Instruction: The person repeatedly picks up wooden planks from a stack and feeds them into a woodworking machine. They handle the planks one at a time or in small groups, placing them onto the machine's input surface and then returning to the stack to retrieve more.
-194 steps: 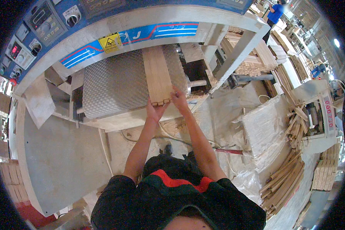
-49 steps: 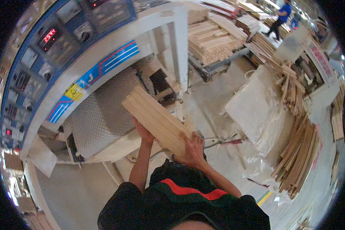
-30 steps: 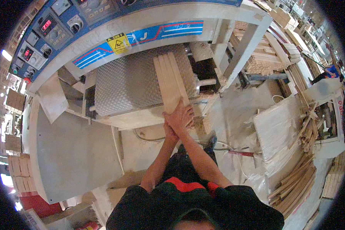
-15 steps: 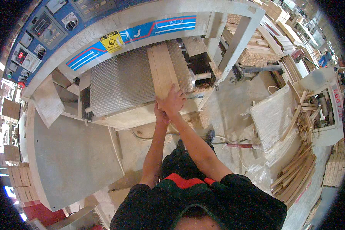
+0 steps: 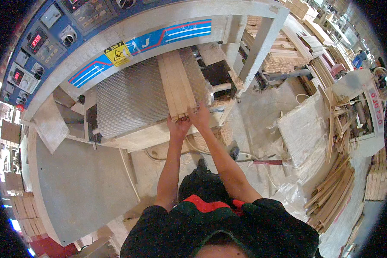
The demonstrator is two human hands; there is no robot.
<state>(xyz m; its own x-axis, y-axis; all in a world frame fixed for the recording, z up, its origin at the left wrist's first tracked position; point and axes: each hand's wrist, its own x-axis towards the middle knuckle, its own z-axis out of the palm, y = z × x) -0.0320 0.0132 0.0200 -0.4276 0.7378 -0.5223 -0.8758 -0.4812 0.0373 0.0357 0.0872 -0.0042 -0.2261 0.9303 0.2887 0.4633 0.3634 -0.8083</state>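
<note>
Several pale wooden strips point(image 5: 176, 81) lie side by side on the textured feed belt point(image 5: 133, 92) of a machine. Their far ends pass under the machine's front panel. At their near end, my left hand point(image 5: 178, 125) grips from the left and below, its fingertips against the end faces. My right hand point(image 5: 199, 118) holds the right side of the same near end, thumb and fingers around the edge. The two hands are close together, with the strip ends between them. Part of the fingers is hidden beneath the wood.
Blue control panels point(image 5: 43, 45) with knobs and lit displays stand at upper left. A yellow warning label point(image 5: 117, 53) marks the machine's front. A grey metal panel point(image 5: 86, 185) lies at left. Loose wood strips point(image 5: 331, 193) are piled at lower right, and a hose point(image 5: 159, 158) crosses the floor.
My right hand has come off the top of the strips to their right edge. My left hand has moved out from under it to the left, uncovering the near ends. The view has shifted slightly.
</note>
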